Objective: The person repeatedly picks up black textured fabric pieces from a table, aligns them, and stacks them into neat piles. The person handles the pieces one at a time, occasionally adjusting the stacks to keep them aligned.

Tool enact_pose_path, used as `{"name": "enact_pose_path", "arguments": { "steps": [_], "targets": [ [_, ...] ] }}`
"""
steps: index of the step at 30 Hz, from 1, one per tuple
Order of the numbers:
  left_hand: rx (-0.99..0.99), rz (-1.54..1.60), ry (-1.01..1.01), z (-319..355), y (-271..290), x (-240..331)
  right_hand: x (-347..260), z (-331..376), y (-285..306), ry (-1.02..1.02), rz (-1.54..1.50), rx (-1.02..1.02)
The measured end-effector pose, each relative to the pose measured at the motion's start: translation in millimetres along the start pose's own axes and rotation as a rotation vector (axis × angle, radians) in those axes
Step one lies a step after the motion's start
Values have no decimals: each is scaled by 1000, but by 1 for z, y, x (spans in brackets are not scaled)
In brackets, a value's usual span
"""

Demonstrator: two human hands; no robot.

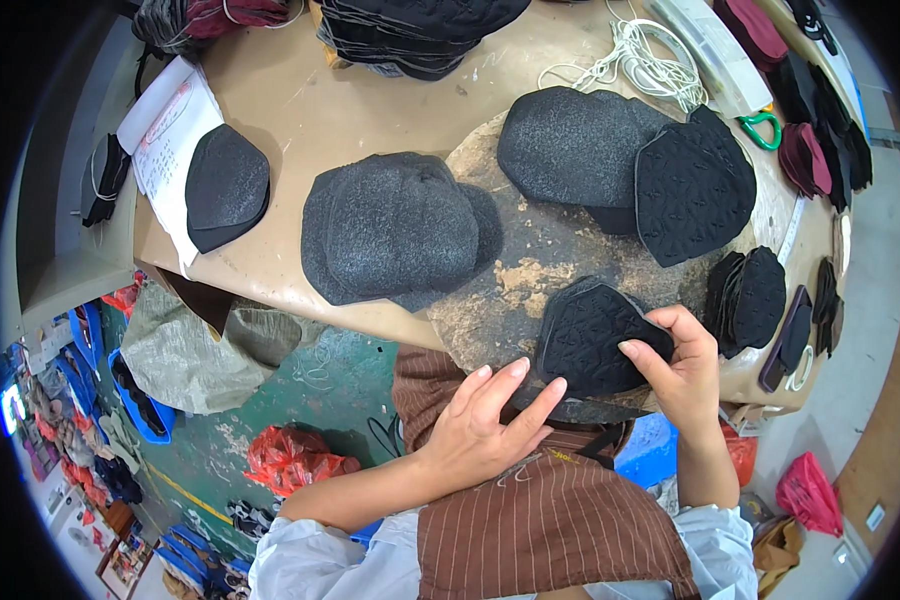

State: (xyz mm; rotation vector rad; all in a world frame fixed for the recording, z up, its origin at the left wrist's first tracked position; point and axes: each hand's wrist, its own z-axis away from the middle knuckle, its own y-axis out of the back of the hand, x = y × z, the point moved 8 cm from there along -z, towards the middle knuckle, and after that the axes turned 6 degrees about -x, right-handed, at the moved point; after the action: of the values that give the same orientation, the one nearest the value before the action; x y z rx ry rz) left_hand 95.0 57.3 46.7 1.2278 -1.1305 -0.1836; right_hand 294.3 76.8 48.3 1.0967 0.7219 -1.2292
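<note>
A black quilted fabric piece with a rounded outline lies at the near edge of a worn round board. My right hand pinches its right edge between thumb and fingers. To its lower left is my left hand, fingers spread and stretched out, the tips close to the piece's near edge; whether they touch it I cannot tell. Beyond lie a stack of dark grey speckled fabric pieces, a second grey stack, and black quilted pieces overlapping that second stack's right side.
Another grey stack rests partly on white paper at the left. A coil of white cord and a white box sit at the far right. Black pieces and a phone lie near the right edge. Red bags are on the green floor.
</note>
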Motion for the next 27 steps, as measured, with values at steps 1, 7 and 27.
{"name": "enact_pose_path", "arguments": {
  "steps": [1,7,27],
  "targets": [
    [0,-11,-1,0,-1,0,1,-1,0,-7,-2,-5],
    [24,-48,-9,2,-2,1,3,-6,0,-55,35,-28],
    [-150,-214,-113,-50,7,11,-2,4,23,-127,196,88]
  ]
}}
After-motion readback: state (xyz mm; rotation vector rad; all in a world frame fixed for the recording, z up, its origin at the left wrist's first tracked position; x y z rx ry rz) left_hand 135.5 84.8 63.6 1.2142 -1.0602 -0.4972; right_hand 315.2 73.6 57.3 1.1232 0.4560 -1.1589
